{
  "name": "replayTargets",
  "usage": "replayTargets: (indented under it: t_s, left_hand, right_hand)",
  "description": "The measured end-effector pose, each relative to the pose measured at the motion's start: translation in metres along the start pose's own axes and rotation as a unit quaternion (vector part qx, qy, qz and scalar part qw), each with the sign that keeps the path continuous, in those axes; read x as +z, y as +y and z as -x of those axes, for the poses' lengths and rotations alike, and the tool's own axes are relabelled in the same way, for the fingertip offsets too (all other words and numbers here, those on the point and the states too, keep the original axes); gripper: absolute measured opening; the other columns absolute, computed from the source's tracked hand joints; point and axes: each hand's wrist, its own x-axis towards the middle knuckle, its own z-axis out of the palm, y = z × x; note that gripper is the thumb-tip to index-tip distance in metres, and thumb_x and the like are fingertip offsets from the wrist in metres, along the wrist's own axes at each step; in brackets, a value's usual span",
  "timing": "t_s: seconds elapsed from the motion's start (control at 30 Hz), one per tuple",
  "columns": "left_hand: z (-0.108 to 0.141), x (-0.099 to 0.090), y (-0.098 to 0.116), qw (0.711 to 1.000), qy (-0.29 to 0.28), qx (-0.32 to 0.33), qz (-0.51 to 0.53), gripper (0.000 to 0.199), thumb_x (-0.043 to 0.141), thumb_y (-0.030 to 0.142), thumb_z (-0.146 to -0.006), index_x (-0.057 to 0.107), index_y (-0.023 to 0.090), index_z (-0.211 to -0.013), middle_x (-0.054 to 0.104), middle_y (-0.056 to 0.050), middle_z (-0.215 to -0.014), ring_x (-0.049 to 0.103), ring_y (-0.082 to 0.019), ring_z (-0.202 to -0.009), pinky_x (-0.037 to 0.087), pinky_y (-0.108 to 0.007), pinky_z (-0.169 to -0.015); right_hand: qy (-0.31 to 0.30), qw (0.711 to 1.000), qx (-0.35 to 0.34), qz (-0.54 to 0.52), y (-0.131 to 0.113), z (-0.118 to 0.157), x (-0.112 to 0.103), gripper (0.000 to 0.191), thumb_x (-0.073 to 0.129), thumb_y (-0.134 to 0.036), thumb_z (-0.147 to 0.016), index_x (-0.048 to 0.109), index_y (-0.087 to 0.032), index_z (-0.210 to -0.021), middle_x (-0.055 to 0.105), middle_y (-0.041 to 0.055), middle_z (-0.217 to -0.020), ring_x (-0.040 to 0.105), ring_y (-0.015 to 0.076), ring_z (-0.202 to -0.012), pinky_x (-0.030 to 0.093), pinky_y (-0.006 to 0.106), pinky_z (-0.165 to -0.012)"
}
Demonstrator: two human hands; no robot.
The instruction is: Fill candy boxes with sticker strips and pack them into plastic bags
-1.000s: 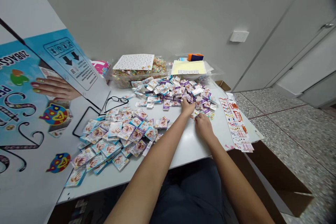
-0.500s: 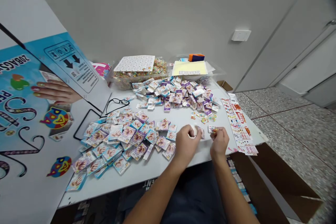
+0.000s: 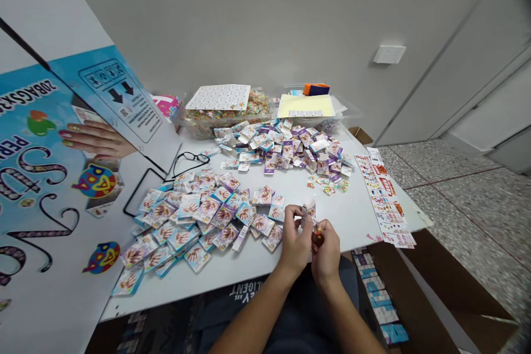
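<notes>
So the tabletop (image 3: 348, 204) looks smooth and kinda glossy white, and the tubs (image 3: 203, 128) are shiny clear plastic. Open carton (image 3: 452, 282) is just plain matt brown cardboard, and the floor's (image 3: 448, 177) speckled stone-look stuff

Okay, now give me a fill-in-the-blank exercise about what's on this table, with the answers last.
The glasses have ____ frames.
The small boxes form ____ main piles on the table.
The biggest sheet over the right-hand clear tub is ____.
The white sheet printed with small patterns lies over the ____ clear tub.

Missing words: black; two; yellow; left-hand.
</notes>
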Motion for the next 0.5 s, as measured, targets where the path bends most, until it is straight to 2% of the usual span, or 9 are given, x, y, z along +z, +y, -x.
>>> replayTargets:
  t_s: [0.13, 0.23, 0.33, 0.43, 0.5]
  left_hand:
    - [-0.006, -0.005, 0.001, 0.999, -0.033, -0.036, 0.015, 0.024, 0.063, 0.038, -0.089, 0.053, 0.022, -0.105, 0.060, -0.003, -0.099, 0.060, -0.018, -0.093, 0.048, -0.029, -0.087]
    - [-0.009, -0.006, 0.003, 0.996, -0.038, -0.070, 0.027, 0.022, 0.060, 0.038, -0.090, 0.058, 0.020, -0.103, 0.066, -0.005, -0.099, 0.063, -0.019, -0.095, 0.049, -0.030, -0.089]
    - [-0.006, -0.005, 0.003, 0.996, -0.026, -0.078, 0.028, 0.023, 0.061, 0.039, -0.090, 0.061, 0.020, -0.104, 0.068, -0.005, -0.101, 0.064, -0.019, -0.098, 0.049, -0.030, -0.090]
    - [0.000, -0.003, 0.004, 0.994, -0.047, -0.090, 0.030, 0.029, 0.065, 0.046, -0.089, 0.065, 0.018, -0.098, 0.070, -0.005, -0.093, 0.066, -0.019, -0.089, 0.052, -0.029, -0.084]
    - [0.003, -0.003, 0.004, 0.994, -0.065, -0.086, 0.034, 0.032, 0.070, 0.046, -0.087, 0.065, 0.017, -0.099, 0.069, -0.005, -0.091, 0.066, -0.019, -0.085, 0.053, -0.029, -0.082]
  right_hand:
    - [-0.023, 0.999, 0.003, 0.024, 0.002, -0.002, -0.005, 0.026, 0.052, -0.041, -0.081, 0.037, -0.026, -0.066, 0.028, -0.0104, -0.052, 0.025, 0.0091, -0.043, 0.024, 0.021, -0.040]
    - [-0.026, 0.998, -0.006, 0.048, 0.002, -0.004, -0.011, 0.026, 0.055, -0.040, -0.080, 0.039, -0.026, -0.067, 0.032, -0.0098, -0.054, 0.027, 0.0093, -0.045, 0.027, 0.022, -0.041]
    - [0.002, 0.997, -0.028, 0.069, -0.001, -0.005, -0.016, 0.025, 0.058, -0.041, -0.082, 0.041, -0.025, -0.070, 0.036, -0.0094, -0.057, 0.031, 0.0099, -0.047, 0.031, 0.022, -0.042]
    - [0.032, 0.991, -0.064, 0.113, -0.003, -0.006, -0.019, 0.023, 0.060, -0.043, -0.086, 0.050, -0.024, -0.080, 0.042, -0.0090, -0.058, 0.038, 0.0113, -0.049, 0.035, 0.024, -0.046]
    - [0.052, 0.982, -0.101, 0.153, -0.003, -0.004, -0.021, 0.025, 0.060, -0.046, -0.090, 0.054, -0.022, -0.091, 0.051, -0.0064, -0.063, 0.047, 0.0130, -0.054, 0.040, 0.025, -0.052]
